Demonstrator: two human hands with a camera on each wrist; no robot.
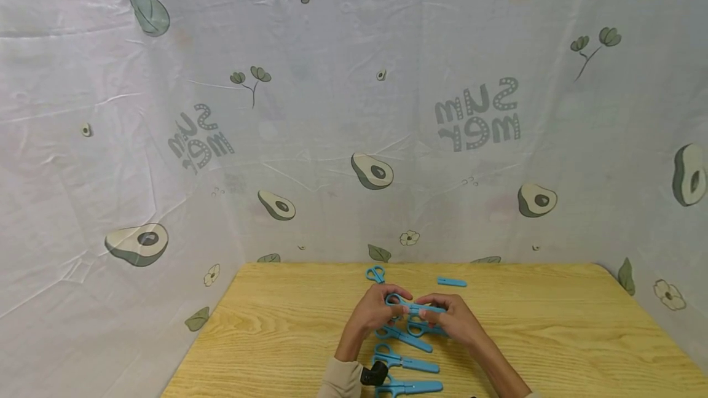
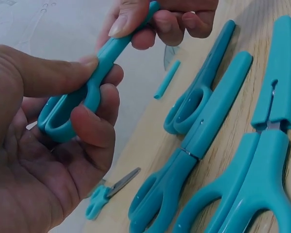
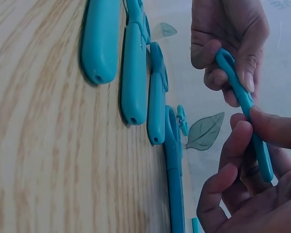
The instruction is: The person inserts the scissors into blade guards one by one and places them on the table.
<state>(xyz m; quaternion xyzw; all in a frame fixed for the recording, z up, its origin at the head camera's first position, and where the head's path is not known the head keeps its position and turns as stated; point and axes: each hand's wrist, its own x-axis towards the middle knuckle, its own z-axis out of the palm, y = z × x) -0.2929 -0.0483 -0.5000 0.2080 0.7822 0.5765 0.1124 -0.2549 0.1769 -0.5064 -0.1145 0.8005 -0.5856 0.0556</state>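
Observation:
Both hands hold one pair of turquoise scissors [image 2: 106, 54] above the table, its blades covered by a matching sheath [image 3: 263, 160]. My left hand [image 1: 370, 313] grips the handle loops, thumb on top. The right hand [image 1: 456, 322] pinches the sheath between thumb and fingers. Handle and sheath meet between the two hands; whether they are fully joined I cannot tell. Just beneath the hands lie sheathed scissors [image 1: 417, 327], partly hidden by the right hand. Beyond them are small scissors [image 2: 100, 200] with bare metal blades, and a separate sheath [image 1: 452, 282] lies to their right.
Nearer the person, more sheathed scissors [image 1: 412, 363] lie in a column, sheaths pointing right. In the left wrist view, one sheath [image 2: 281, 73] leaves a little metal showing at the handle. The wooden table [image 1: 287, 324] meets a printed sheet [image 1: 326, 128] behind and at both sides.

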